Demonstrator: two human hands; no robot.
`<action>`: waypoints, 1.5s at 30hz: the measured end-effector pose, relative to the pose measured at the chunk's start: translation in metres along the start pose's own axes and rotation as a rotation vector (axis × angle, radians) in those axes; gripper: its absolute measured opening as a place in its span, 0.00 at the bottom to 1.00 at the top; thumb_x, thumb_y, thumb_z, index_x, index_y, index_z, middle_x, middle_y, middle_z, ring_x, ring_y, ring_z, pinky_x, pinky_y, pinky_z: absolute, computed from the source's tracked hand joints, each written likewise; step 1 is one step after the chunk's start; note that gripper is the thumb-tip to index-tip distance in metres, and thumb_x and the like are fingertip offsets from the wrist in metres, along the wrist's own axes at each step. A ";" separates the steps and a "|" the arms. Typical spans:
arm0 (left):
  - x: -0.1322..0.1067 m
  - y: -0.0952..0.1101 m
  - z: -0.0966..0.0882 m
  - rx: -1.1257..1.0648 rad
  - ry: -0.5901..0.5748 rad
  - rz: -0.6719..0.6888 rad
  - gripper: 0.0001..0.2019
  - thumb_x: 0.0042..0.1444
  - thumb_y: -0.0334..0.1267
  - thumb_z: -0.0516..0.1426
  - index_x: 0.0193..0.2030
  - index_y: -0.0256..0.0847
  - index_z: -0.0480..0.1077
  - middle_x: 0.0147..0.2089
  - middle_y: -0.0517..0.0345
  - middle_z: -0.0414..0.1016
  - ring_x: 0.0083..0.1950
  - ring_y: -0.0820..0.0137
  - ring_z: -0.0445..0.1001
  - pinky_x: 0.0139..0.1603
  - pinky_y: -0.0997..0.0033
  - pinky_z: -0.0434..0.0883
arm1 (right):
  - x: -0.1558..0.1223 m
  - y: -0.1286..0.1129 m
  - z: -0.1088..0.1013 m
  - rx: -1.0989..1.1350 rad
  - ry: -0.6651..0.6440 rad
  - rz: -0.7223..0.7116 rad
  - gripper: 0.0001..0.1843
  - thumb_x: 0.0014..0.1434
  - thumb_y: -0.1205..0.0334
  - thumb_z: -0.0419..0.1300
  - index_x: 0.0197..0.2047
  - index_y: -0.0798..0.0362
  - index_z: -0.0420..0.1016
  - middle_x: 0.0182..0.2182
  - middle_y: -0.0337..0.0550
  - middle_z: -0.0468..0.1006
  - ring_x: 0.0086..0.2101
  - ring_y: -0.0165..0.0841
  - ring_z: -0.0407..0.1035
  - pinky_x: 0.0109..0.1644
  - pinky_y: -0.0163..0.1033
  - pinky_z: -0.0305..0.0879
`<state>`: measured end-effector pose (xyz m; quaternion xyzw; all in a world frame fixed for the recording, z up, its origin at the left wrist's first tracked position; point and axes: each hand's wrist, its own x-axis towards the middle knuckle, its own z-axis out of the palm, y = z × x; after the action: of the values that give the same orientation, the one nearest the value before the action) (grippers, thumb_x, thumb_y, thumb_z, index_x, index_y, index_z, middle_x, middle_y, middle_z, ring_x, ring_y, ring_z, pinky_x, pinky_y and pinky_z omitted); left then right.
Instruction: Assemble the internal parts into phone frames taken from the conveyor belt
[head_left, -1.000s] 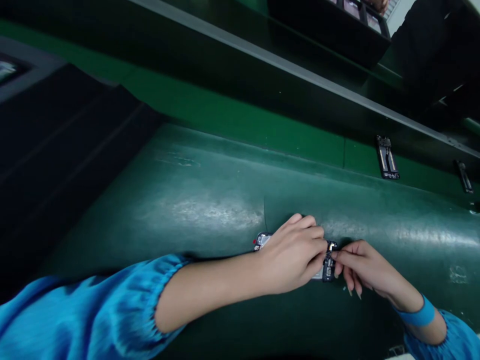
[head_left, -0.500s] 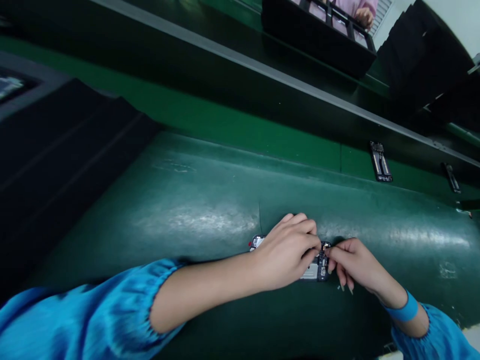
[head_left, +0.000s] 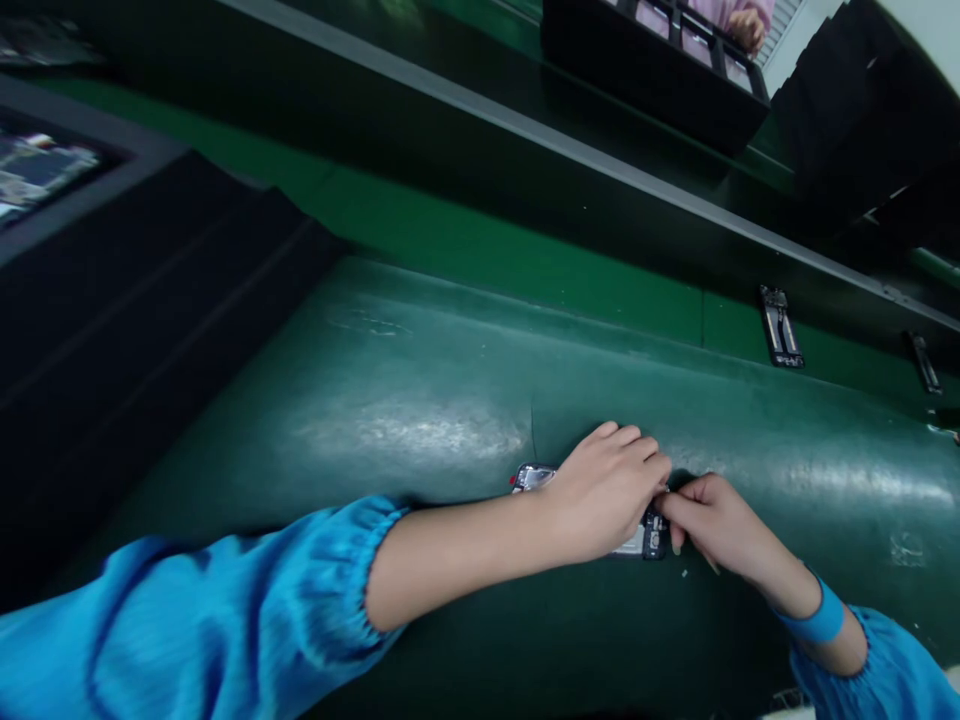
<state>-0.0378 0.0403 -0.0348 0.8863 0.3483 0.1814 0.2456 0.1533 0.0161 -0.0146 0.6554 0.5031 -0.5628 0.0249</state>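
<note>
An opened phone [head_left: 651, 538], its inner parts bare, lies flat on the green mat near the front. My left hand [head_left: 611, 495] covers its middle, fingers curled over it toward the far right corner. Only the phone's left end and lower right part show past that hand. My right hand [head_left: 701, 515] is pinched at the phone's right end, thumb and forefinger meeting the left fingertips. Whatever lies between those fingertips is too small and hidden to name.
Two more opened phones, a nearer one [head_left: 781, 328] and a farther one [head_left: 924, 362], lie along the strip at the right. Black stepped trays [head_left: 150, 280] fill the left, holding circuit parts [head_left: 41, 170]. Across the ledge, a black divided box [head_left: 652, 75] stands before a person's hand [head_left: 748, 30].
My left hand has shifted slightly right, its fingers now meeting my right fingertips at the phone's corner. The right fingers have curled in more. The whole view has moved slightly.
</note>
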 end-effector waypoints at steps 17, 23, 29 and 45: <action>-0.032 -0.016 -0.023 0.164 0.001 0.329 0.26 0.63 0.56 0.57 0.62 0.43 0.70 0.69 0.48 0.64 0.70 0.48 0.59 0.69 0.41 0.53 | -0.037 0.023 0.024 -0.443 0.492 -0.866 0.11 0.72 0.65 0.55 0.37 0.53 0.74 0.29 0.43 0.72 0.30 0.36 0.64 0.35 0.41 0.58; -0.031 -0.018 -0.019 0.197 0.033 0.278 0.27 0.62 0.58 0.57 0.60 0.43 0.72 0.69 0.47 0.64 0.68 0.49 0.62 0.68 0.43 0.56 | -0.008 0.021 0.003 -0.177 0.572 -0.845 0.18 0.74 0.65 0.50 0.30 0.52 0.67 0.25 0.41 0.66 0.27 0.34 0.63 0.32 0.40 0.56; -0.031 -0.017 -0.019 0.228 0.025 0.261 0.28 0.62 0.60 0.55 0.57 0.40 0.74 0.68 0.46 0.65 0.66 0.50 0.64 0.65 0.45 0.58 | 0.003 0.016 0.008 -0.307 0.526 -0.925 0.15 0.73 0.66 0.51 0.32 0.52 0.68 0.25 0.41 0.67 0.28 0.34 0.63 0.34 0.40 0.57; -0.032 -0.016 -0.018 0.184 0.040 0.219 0.28 0.60 0.60 0.58 0.58 0.41 0.73 0.62 0.45 0.70 0.64 0.49 0.63 0.64 0.46 0.57 | 0.006 0.008 0.004 -0.192 0.590 -0.701 0.20 0.73 0.60 0.53 0.27 0.51 0.70 0.24 0.42 0.70 0.26 0.34 0.67 0.33 0.39 0.60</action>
<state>-0.0773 0.0336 -0.0334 0.9339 0.2694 0.1923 0.1350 0.1552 0.0138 -0.0247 0.5726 0.7297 -0.2778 -0.2501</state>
